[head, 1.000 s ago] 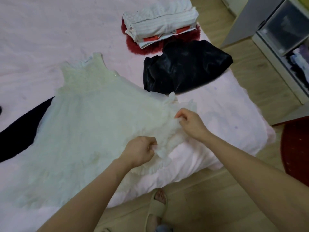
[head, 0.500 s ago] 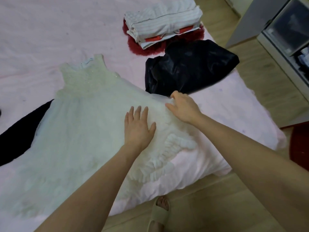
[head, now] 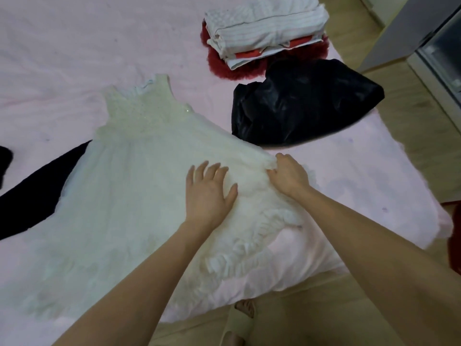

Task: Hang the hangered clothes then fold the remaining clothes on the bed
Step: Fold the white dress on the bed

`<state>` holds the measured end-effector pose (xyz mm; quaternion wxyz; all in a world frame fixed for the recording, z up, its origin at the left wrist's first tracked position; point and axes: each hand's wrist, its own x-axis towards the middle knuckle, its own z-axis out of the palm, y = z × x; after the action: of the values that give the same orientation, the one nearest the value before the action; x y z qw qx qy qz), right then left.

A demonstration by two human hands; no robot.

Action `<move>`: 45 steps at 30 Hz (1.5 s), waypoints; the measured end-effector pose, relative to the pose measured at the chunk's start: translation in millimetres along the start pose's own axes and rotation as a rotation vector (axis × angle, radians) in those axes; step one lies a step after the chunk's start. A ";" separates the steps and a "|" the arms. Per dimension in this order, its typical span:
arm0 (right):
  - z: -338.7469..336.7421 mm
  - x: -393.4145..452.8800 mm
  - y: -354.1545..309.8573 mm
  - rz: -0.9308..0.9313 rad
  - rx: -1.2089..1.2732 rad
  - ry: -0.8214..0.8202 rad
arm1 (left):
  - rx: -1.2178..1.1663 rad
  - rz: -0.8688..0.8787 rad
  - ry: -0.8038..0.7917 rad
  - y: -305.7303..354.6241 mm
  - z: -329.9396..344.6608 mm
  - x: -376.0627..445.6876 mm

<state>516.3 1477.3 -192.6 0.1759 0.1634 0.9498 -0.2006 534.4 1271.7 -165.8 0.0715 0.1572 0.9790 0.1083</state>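
Two hands are working on the white dress, which is lying spread face-up across the pink bed, bodice toward the far side and ruffled hem reaching the near edge. A second ago both hands were pinching the hem ruffle near the bed's edge; half a second ago they had already let go and moved up onto the skirt. The left hand is now pressing flat on the skirt with fingers straight and spread, holding nothing. The right hand is resting at the skirt's right margin with fingers curled into the fabric; it appears to be gathering that edge, though a firm pinch cannot be confirmed. The ruffle is now lying released below the hands.

This shift suggests that smoothing is in progress and that the first fold of the dress is being prepared, with the left palm probably serving as anchor.

Containers: none are standing on the bed. A storage unit with a translucent drawer is showing at the upper right; its contents cannot be made out.

Already folded: a stack of striped, white and red garments. Awaiting folding: a black glossy garment and a dark garment partly under the dress.
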 end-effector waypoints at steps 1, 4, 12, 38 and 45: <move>0.7 -0.3 -0.2 0.011 0.020 -0.006 | 0.049 -0.021 -0.093 -3.7 4.3 -5.1; -1.2 -0.1 1.0 0.011 0.001 0.025 | 0.137 0.022 -0.662 -6.1 25.0 -20.5; 10.4 -10.9 -18.5 -0.141 -0.186 0.432 | -0.011 0.131 -0.344 -30.1 18.9 -47.7; 35.7 -76.7 -194.1 -0.715 -0.843 -0.707 | 0.216 0.417 -0.606 -157.7 -49.9 -54.2; 10.4 -92.0 -162.2 -0.714 -0.491 -0.548 | 0.001 0.342 -1.055 -168.3 -74.0 -40.5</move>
<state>538.7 1310.2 -112.2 0.3720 -0.2760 0.8845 -0.0546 510.5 1088.5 -129.5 0.5333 0.3470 0.7711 0.0244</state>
